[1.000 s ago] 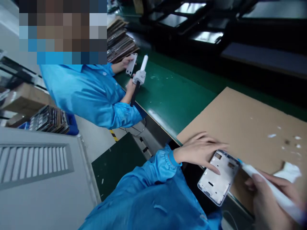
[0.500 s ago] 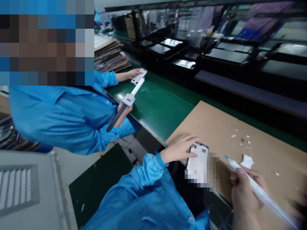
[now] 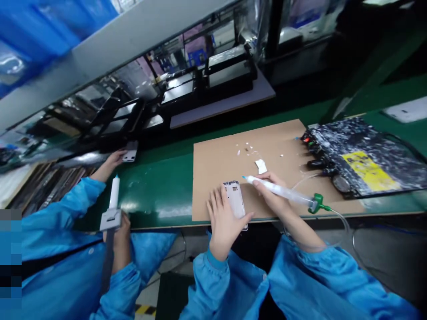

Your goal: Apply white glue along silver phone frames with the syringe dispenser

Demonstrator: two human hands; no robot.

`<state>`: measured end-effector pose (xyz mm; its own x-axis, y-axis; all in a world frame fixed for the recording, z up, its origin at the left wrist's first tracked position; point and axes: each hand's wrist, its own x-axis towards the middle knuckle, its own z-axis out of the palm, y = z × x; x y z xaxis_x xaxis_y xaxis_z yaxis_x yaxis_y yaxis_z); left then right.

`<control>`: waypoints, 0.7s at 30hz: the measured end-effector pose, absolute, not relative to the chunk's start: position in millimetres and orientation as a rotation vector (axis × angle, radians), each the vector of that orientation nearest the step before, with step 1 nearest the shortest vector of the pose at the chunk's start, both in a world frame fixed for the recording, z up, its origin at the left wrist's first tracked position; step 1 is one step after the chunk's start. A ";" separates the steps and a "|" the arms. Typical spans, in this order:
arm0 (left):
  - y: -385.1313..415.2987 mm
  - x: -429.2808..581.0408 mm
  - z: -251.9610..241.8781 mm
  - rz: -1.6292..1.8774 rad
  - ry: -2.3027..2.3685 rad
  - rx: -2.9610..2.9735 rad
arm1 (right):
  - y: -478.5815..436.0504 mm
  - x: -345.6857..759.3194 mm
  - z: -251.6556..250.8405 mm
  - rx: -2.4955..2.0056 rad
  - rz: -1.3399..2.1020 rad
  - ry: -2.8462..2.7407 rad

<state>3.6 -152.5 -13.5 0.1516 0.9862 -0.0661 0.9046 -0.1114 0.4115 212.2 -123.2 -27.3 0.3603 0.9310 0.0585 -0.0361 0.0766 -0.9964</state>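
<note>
My left hand lies across a pale phone frame, its fingers over the left side and top and its thumb by the lower right edge, holding it. The phone frame rests at the front edge of a cardboard sheet, its low end partly hidden by my hand. My right hand is closed around a white glue syringe with a blue tip and a green cap. That tip points left, just above and right of the phone frame, apart from it.
A dispenser box with knobs and a gauge stands right; a clear tube trails from the syringe's cap. White scraps lie on the cardboard. At left, a co-worker's hands hold another phone part and a syringe. Black trays stand behind.
My view has swung right, bringing the dispenser box into sight. The phone frame now lies on the cardboard under my spread left hand. The syringe tip is closer to it.
</note>
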 end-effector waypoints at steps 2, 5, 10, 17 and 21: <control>-133.0 -2.6 -11.3 0.300 1.742 2.098 | -124.0 211.7 -27.1 -1.276 0.875 -0.918; -103.1 -26.4 -2.0 0.322 1.675 2.116 | -124.1 211.2 -24.5 -1.278 0.843 -0.873; -65.0 -62.7 18.2 0.294 1.803 2.193 | -124.5 207.5 -18.9 -1.271 0.880 -0.837; -34.8 -73.8 22.9 0.248 1.912 2.142 | -129.5 200.8 -12.0 -1.324 0.999 -0.836; -27.4 -66.5 21.9 0.282 1.885 2.141 | -127.4 200.0 -12.4 -1.272 1.016 -0.792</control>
